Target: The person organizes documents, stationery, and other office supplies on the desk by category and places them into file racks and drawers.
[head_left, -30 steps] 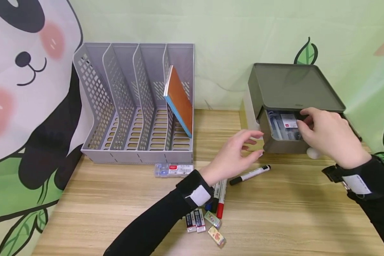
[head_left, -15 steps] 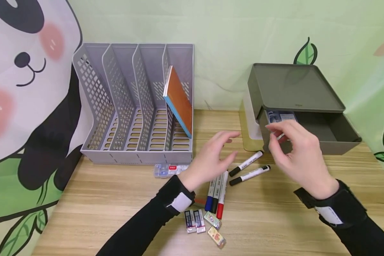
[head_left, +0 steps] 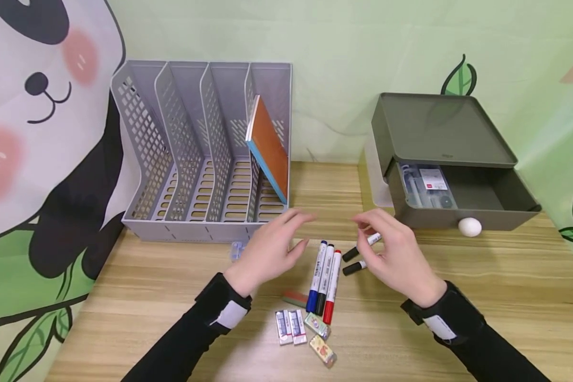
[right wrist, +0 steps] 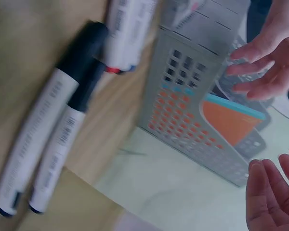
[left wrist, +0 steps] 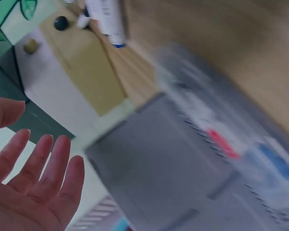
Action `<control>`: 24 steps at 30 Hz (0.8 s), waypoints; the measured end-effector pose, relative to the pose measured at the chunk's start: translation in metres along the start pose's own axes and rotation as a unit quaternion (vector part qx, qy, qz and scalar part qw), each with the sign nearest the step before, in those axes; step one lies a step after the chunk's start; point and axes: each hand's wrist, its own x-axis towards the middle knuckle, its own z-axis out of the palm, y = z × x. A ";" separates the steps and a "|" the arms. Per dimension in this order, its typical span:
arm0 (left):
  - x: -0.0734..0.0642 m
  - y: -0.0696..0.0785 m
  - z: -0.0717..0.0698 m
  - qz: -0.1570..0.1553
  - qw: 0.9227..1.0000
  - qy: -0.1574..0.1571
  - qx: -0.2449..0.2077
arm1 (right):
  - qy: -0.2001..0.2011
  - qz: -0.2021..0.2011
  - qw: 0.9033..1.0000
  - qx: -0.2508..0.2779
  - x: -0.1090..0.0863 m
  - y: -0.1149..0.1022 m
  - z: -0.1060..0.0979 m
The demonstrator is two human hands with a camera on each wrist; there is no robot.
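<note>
Backdrop, printed [head_left: 48,170]: panda at the left, green leaves.
Rack, grey plastic [head_left: 205,232]: four slots, upright on the wooden desk [head_left: 138,329].
Book, orange with blue edge [head_left: 272,151]: leaning in the rack's rightmost slot.
Plastic case, clear [head_left: 236,250]: on the desk before the rack, mostly hidden by the hand in the head view.
Left hand [head_left: 267,252]: above the case, palm turned right, a wide gap between thumb and fingers.
Erasers, two, white and blue sleeves [head_left: 291,327]: side by side.
Strip, red and green [head_left: 294,297]: flat, just behind those erasers.
Erasers, two, patterned [head_left: 320,339]: lying just to their right.
Markers, three, capped blue, black and red [head_left: 325,280]: in a row between the hands.
Markers, two, black-capped [head_left: 353,260]: slanted, right of the row, partly under the hand.
Right hand [head_left: 396,257]: above these, a narrow gap between thumb and fingertips.
Drawer box, dark grey [head_left: 451,130]: drawer [head_left: 425,218] pulled out, white knob [head_left: 470,227] in front, second clear case [head_left: 427,188] in its left part.
</note>
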 end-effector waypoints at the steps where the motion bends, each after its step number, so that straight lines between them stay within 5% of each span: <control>1: -0.004 -0.003 0.000 -0.003 1.000 -0.004 0.007 | -0.005 0.004 1.000 -0.003 -0.001 0.002 0.004; 12: -0.044 -0.028 0.001 -0.005 0.993 -0.029 0.118 | -0.060 0.040 0.997 0.002 -0.014 0.013 0.027; 24: -0.057 -0.040 0.007 -0.012 0.981 -0.052 0.185 | -0.127 0.049 0.991 0.002 -0.017 0.013 0.044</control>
